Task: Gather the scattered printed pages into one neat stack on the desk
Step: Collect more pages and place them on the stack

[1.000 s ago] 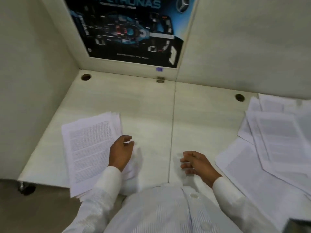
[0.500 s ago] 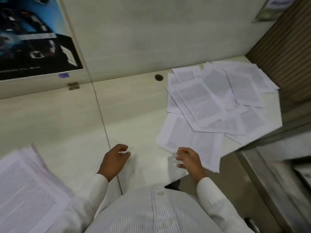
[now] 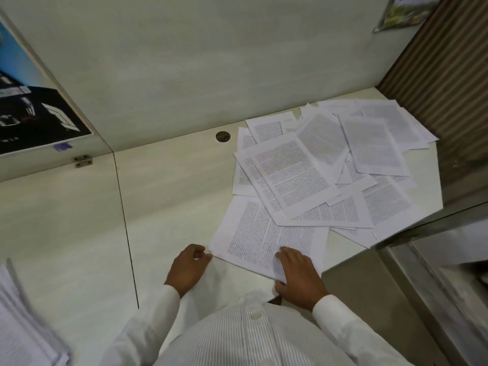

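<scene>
Several printed pages (image 3: 330, 165) lie scattered and overlapping on the right part of the pale desk (image 3: 171, 196). The nearest page (image 3: 253, 233) sits at the front of that spread. My right hand (image 3: 298, 276) lies flat on its near right corner, fingers spread. My left hand (image 3: 188, 268) rests on the desk with curled fingers, its fingertips touching the page's near left corner. A gathered stack of pages (image 3: 18, 320) shows at the far left edge, partly cut off by the frame.
Pale partition walls enclose the desk at the back; a ribbed brown panel (image 3: 446, 83) stands at the right. A cable hole (image 3: 222, 136) sits near the back wall. A dark poster (image 3: 31, 114) hangs at left. A metal cabinet (image 3: 446, 273) lies beyond the desk's right edge.
The view has swung right, away from the stack. Both hands left the stack area and moved right and forward; the right hand now lies on the nearest scattered page.
</scene>
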The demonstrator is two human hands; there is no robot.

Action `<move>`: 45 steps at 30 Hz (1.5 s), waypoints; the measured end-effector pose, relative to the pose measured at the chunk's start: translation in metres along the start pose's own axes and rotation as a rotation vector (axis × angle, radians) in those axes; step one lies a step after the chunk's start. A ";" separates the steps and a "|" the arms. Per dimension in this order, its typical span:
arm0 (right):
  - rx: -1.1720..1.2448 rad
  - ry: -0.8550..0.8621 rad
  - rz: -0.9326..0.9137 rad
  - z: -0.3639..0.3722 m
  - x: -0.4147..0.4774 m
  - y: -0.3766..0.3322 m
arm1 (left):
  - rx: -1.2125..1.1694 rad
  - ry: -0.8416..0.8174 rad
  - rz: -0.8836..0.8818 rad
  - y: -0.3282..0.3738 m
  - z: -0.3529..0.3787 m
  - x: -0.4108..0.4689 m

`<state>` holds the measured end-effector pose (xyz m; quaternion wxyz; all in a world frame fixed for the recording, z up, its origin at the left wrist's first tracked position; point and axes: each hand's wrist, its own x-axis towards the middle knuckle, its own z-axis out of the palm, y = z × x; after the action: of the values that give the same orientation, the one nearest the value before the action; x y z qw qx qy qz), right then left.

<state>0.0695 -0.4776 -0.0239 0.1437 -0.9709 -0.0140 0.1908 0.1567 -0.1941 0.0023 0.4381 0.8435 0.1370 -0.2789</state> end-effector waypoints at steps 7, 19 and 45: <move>0.080 0.180 -0.109 -0.011 0.037 0.013 | -0.158 -0.089 -0.193 0.028 0.035 0.002; 0.241 0.313 -0.226 -0.056 0.087 0.029 | -0.490 -0.076 -0.245 0.088 0.083 0.019; -0.099 0.051 0.074 -0.070 0.115 0.081 | -0.430 0.022 -0.209 0.075 0.059 0.042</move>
<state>0.2002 -0.5649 -0.0273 0.0887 -0.9813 0.0164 0.1702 0.2054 -0.2861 0.0000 0.5750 0.7150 0.2843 -0.2780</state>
